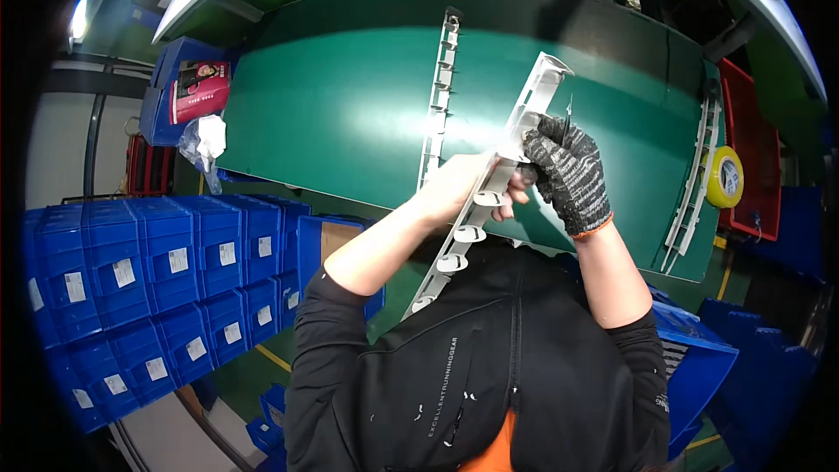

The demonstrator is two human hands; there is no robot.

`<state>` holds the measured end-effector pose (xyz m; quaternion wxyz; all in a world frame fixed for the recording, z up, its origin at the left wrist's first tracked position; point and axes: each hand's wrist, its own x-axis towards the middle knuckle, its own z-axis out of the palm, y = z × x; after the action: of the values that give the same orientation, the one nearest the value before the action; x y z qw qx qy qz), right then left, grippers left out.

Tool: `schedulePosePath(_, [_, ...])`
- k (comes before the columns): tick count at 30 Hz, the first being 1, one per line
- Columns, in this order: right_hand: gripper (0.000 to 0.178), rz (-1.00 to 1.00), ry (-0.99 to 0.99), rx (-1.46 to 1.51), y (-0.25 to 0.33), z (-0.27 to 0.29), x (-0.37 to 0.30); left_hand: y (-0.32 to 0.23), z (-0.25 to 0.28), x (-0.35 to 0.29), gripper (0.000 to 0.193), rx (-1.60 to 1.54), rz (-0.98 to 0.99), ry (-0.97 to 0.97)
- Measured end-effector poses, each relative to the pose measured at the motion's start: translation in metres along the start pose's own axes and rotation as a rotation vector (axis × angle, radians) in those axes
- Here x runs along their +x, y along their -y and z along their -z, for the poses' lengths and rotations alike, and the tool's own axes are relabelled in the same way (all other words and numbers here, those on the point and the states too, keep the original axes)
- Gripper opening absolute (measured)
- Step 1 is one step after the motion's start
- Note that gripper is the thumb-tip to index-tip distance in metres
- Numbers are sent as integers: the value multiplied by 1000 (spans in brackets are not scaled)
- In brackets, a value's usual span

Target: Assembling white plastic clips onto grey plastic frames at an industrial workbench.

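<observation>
A long pale grey plastic strip with several rounded tabs along it runs slantwise from above the table down to my chest. My bare left hand is closed round its middle, fingertips showing on the far side. My right hand, in a grey knitted glove with an orange cuff, is closed against the strip's right edge. Out of the glove sticks a slim dark tool with a thin pointed tip; its exact kind is too small to tell. The right fingertips are partly hidden behind the strip.
Another pale strip lies on the green table; more strips lie at its right end beside a yellow tape roll and a red bin. Blue crates stand stacked at left; a blue bin sits at lower right.
</observation>
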<state>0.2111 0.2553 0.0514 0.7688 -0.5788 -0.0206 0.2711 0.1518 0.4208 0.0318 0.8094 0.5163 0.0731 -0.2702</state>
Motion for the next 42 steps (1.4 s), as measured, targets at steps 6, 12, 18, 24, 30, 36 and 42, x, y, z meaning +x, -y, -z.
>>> schedulePosePath(6, [20, 599, -193, -873, -10, 15, -4, 8, 5, 6, 50, -231, -61, -37])
schedulePosePath(12, [14, 565, 38, -962, -21, 2, -29, -6, -1, 2, 44, -154, -36, -170])
schedulePosePath(18, [19, 523, 69, -980, -24, -4, -28, -3, -3, -2, 44, -130, -85, -214])
schedulePosePath(24, [17, 402, -77, -856, -11, 15, -25, 4, 7, -7, 52, -200, -117, -97])
schedulePosePath(30, [16, 392, -15, -806, -16, 9, -31, 2, 8, -11, 54, -184, -108, -91])
schedulePosePath(36, [17, 574, 23, -1041, -26, -2, -34, 3, 6, -11, 54, -199, -110, -181])
schedulePosePath(42, [14, 616, -13, -1088, -29, -7, -35, 6, 6, -13, 51, -180, -113, -169])
